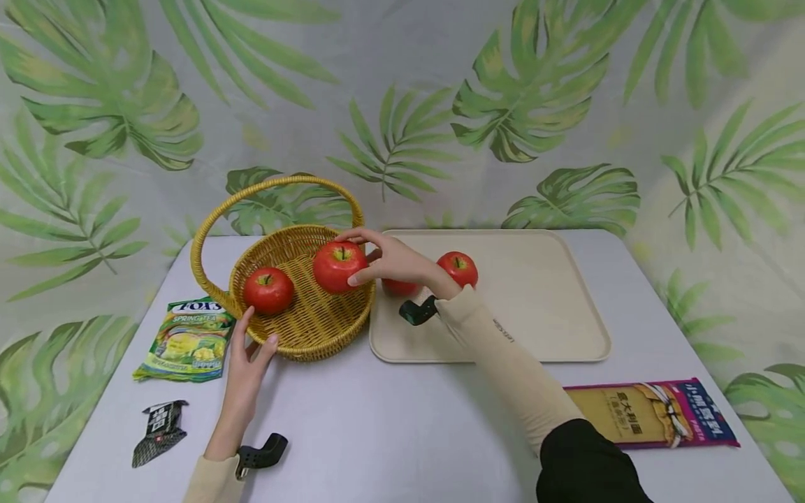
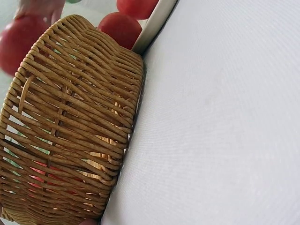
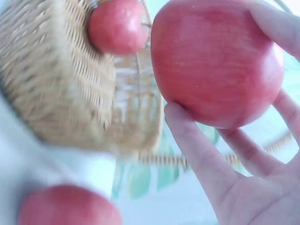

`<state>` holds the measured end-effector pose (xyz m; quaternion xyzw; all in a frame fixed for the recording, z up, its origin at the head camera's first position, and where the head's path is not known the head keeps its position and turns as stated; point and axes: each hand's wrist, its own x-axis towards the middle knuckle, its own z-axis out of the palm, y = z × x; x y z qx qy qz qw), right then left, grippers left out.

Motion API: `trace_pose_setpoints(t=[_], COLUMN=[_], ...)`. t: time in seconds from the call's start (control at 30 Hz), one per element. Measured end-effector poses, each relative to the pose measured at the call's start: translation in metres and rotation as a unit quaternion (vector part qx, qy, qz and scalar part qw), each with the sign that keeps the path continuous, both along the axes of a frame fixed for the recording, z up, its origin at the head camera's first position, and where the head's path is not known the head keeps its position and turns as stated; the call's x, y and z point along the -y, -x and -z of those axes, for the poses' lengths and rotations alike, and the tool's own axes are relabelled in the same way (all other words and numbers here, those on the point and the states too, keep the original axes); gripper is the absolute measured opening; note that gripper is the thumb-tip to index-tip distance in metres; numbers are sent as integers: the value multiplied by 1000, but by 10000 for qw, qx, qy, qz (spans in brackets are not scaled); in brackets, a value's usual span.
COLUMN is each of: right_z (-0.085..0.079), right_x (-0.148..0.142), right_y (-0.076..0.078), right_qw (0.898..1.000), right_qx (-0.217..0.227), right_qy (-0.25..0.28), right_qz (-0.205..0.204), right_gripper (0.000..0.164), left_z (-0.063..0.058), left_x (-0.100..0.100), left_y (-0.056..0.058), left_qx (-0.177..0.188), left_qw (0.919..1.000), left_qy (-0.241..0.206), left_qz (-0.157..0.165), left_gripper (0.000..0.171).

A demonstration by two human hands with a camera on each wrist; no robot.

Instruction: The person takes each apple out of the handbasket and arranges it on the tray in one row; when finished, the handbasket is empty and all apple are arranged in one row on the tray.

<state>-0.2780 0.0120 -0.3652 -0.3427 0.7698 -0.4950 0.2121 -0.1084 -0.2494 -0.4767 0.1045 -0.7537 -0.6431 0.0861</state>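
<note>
My right hand [image 1: 405, 262] grips a red apple [image 1: 336, 269] above the right side of a wicker basket [image 1: 327, 346]. In the right wrist view, the fingers and thumb are spread around this apple [image 3: 215, 65]. Another apple [image 1: 268, 290] lies inside the basket, at its left. My left hand [image 1: 244, 370] holds the near left rim of the basket; in the left wrist view only bits of its fingers show at the bottom edge. Two more apples sit on a beige tray [image 1: 522, 300]: one apple [image 1: 458, 268] in plain sight, the other [image 1: 400, 287] partly behind my right hand.
A green snack bag [image 1: 189, 342] lies left of the basket, with a small black packet [image 1: 160, 429] nearer the front. At the right front lies a pasta packet [image 1: 654, 416], partly covered by my right sleeve. The basket's tall handle [image 1: 286, 181] arches above its far side.
</note>
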Motion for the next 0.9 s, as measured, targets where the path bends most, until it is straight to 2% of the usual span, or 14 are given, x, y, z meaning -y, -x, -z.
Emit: trace_pose_setpoints(t=[0.3,0.57,0.73,0.9], right_z=[-6,-3,10,32], right_x=[-88,-174,-223,-253], right_y=[1,3,3,-1], right_qw=[9979,9854,9726,9646], right_qx=[-69,99,90,55], right_qy=[-43,-263,-238,-250], right_qz=[642,1678,2310,2625], right_gripper=[65,64,63,63], left_z=[-1,-2,-3,-3], left_x=[-1,-2,-1,-2], left_y=[0,-1,-1,0], left_qx=[-29,53,76,65], left_qw=[10000,10000,9999,10000], left_qy=[-22,-10,-66,-76], left_qz=[-4,-34,-30,-1], left_gripper=[69,68,68,68])
